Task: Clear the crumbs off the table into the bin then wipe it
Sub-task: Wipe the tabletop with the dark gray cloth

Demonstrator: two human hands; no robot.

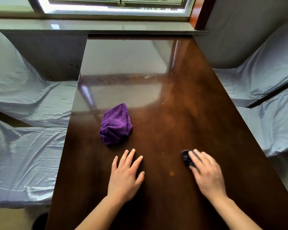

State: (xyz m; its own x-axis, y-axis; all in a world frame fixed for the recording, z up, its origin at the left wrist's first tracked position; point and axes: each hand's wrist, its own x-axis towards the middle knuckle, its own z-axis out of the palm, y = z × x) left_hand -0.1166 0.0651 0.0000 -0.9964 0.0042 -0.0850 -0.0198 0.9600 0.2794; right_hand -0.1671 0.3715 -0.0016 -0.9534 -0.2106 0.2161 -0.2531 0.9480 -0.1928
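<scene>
A glossy dark brown table (181,113) runs away from me toward the window. Small pale crumbs (146,77) lie scattered on it, mostly toward the far and right parts. A crumpled purple cloth (115,125) rests near the table's middle left. My left hand (125,176) lies flat on the wood just below the cloth, fingers spread, holding nothing. My right hand (206,173) is blurred with motion, and its fingers press on a small dark object (186,157) that I cannot identify. A dark round bin (40,220) shows at the bottom left on the floor.
Chairs draped in pale blue-grey covers stand on both sides, the left ones (23,146) and the right ones (264,97). A window sill (106,26) lies beyond the table's far end.
</scene>
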